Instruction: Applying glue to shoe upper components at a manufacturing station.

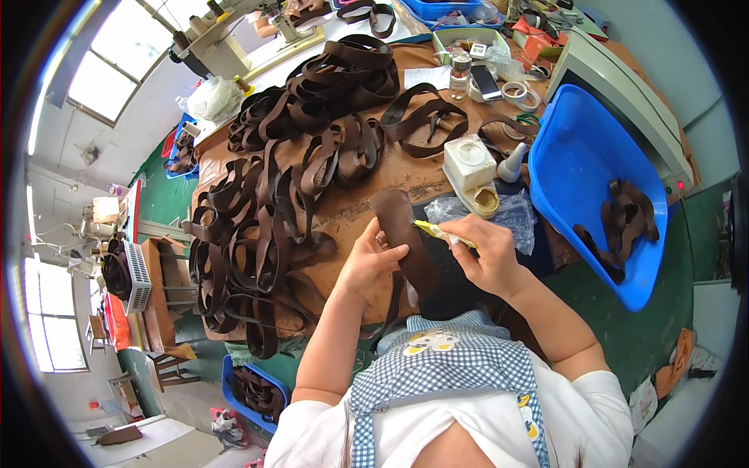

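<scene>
My left hand (368, 264) grips the edge of a wide dark brown leather strap (406, 234), thumb on top and fingers behind. The strap's rounded end points away from me. In my right hand (488, 251) is a slim yellow hand tool (434, 229), its dark tip at the strap's right edge. The tool's exact kind does not show. Beyond my right hand stand a white block-shaped container (470, 160) and an open round pot (485, 203), beside a crumpled clear plastic bag (511, 214).
Looped brown straps (269, 203) heap over the left of the worktable (355, 210). A blue tub (566, 156) with some straps stands at the right. A phone (485, 82), a glass jar (459, 76) and tape rolls (519, 95) lie farther back. A sewing machine (289, 27) is at the far side.
</scene>
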Demonstrator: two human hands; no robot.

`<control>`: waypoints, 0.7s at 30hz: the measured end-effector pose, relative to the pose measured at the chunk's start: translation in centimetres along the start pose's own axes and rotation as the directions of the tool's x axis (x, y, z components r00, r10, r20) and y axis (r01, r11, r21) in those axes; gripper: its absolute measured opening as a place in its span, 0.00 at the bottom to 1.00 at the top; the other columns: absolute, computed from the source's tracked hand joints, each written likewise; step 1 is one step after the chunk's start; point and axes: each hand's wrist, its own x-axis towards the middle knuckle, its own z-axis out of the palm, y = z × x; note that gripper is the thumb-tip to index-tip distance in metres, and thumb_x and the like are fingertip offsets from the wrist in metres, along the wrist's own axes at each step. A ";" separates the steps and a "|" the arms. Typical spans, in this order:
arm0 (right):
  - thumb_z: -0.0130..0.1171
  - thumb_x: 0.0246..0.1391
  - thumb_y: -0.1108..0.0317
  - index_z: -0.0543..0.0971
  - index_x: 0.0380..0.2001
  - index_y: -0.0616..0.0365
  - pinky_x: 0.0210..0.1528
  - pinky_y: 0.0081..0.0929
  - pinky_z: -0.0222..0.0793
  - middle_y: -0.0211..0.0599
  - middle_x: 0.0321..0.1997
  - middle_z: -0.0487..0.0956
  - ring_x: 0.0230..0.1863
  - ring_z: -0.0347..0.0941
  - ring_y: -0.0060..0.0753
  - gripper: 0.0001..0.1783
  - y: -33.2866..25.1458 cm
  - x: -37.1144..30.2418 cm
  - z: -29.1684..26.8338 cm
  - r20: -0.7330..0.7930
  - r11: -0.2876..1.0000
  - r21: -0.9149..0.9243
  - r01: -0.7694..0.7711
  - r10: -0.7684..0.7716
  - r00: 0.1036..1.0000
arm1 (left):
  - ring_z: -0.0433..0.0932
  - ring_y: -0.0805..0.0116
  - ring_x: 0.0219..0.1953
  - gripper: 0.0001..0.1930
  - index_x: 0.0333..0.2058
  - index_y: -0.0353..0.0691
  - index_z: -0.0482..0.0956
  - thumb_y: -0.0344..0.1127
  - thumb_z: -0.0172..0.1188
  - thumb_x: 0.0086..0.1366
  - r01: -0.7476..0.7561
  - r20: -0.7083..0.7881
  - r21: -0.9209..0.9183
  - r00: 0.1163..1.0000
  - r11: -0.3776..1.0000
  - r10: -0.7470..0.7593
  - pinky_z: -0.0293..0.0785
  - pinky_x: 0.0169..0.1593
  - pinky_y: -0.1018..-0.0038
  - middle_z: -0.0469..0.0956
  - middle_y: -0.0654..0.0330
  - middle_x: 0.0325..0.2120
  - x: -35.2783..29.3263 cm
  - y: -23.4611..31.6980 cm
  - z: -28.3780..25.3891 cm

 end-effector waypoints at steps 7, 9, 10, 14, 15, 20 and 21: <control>0.62 0.46 0.80 0.81 0.41 0.57 0.46 0.39 0.77 0.38 0.33 0.81 0.36 0.80 0.41 0.16 -1.1 -0.6 -1.3 0.126 0.993 -0.010 0.116 -0.113 0.985 | 0.81 0.75 0.38 0.28 0.60 0.38 0.65 0.18 0.59 0.62 0.040 0.037 -0.024 0.999 0.999 -0.039 0.78 0.32 0.83 0.76 0.62 0.44 0.4 1.5 -0.7; 0.62 0.46 0.79 0.81 0.40 0.56 0.50 0.42 0.77 0.36 0.33 0.81 0.35 0.80 0.40 0.15 -1.0 -1.0 -1.5 0.130 0.992 -0.007 0.125 -0.124 0.984 | 0.81 0.75 0.39 0.28 0.60 0.38 0.65 0.18 0.58 0.62 0.049 -0.014 -0.053 0.999 0.997 -0.050 0.79 0.33 0.83 0.76 0.62 0.45 0.3 2.0 -0.1; 0.64 0.45 0.78 0.82 0.40 0.55 0.49 0.41 0.77 0.35 0.33 0.81 0.34 0.79 0.39 0.16 -1.0 -1.2 -1.7 0.130 0.990 -0.006 0.138 -0.136 0.982 | 0.81 0.75 0.39 0.28 0.60 0.38 0.65 0.18 0.58 0.62 0.051 -0.013 -0.052 0.999 0.997 -0.052 0.79 0.33 0.83 0.76 0.62 0.45 0.5 1.9 -0.3; 0.65 0.43 0.76 0.82 0.41 0.54 0.51 0.41 0.76 0.33 0.32 0.80 0.34 0.79 0.37 0.17 -1.0 -1.7 -2.4 0.144 0.988 -0.021 0.156 -0.151 0.978 | 0.80 0.75 0.41 0.27 0.60 0.38 0.65 0.19 0.58 0.63 0.037 0.022 -0.083 0.999 0.996 -0.035 0.79 0.33 0.84 0.76 0.61 0.46 1.4 1.5 -1.2; 0.65 0.43 0.76 0.82 0.41 0.54 0.51 0.41 0.76 0.33 0.32 0.80 0.34 0.79 0.37 0.17 -0.9 -1.9 -2.6 0.140 0.987 -0.033 0.156 -0.150 0.979 | 0.80 0.76 0.41 0.27 0.60 0.39 0.65 0.19 0.58 0.63 0.033 0.010 -0.082 0.999 0.996 -0.032 0.78 0.33 0.84 0.77 0.61 0.45 1.6 1.4 -1.2; 0.60 0.49 0.80 0.81 0.40 0.60 0.44 0.37 0.79 0.40 0.33 0.81 0.31 0.79 0.35 0.13 0.4 -3.5 -4.0 0.011 0.999 -0.004 -0.037 0.037 0.999 | 0.81 0.72 0.41 0.20 0.58 0.39 0.67 0.23 0.54 0.67 0.025 0.039 -0.137 0.999 0.990 -0.020 0.81 0.37 0.77 0.78 0.62 0.42 3.0 1.9 -1.7; 0.59 0.52 0.81 0.80 0.40 0.62 0.40 0.33 0.79 0.43 0.34 0.81 0.30 0.79 0.33 0.11 0.8 -4.2 -4.3 -0.080 0.984 0.042 -0.171 0.174 0.981 | 0.81 0.71 0.41 0.18 0.57 0.40 0.68 0.25 0.52 0.69 0.000 -0.030 -0.103 1.000 0.995 -0.003 0.82 0.38 0.74 0.79 0.62 0.41 3.2 2.5 -0.5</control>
